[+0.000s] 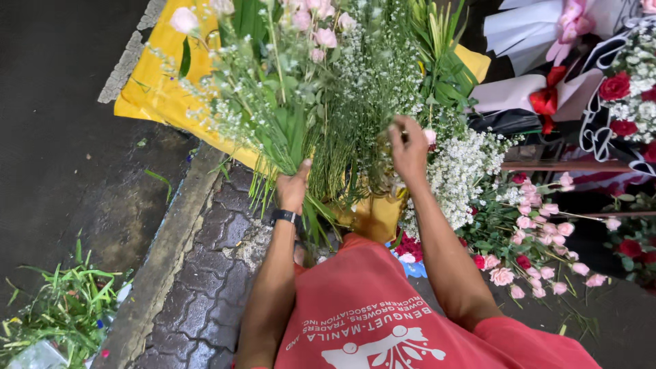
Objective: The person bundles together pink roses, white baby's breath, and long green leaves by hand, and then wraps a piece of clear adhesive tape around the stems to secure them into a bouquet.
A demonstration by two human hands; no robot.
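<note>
The bunch of flowers [301,89], pink roses and white filler on green stems, was clamped at the stems by the left hand [294,188], above yellow wrapping paper [160,89] at the kerb. The right hand [408,152] was raised among the white sprigs, fingers pinched, though on what could not be told. Pink roses [536,236] were heaped to the right; finished bouquets [615,89] were stacked beyond.

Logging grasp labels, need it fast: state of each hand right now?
Left hand: closed around the stems of the flower bunch.
Right hand: raised in the white filler flowers, fingers curled; a grip cannot be told.
</note>
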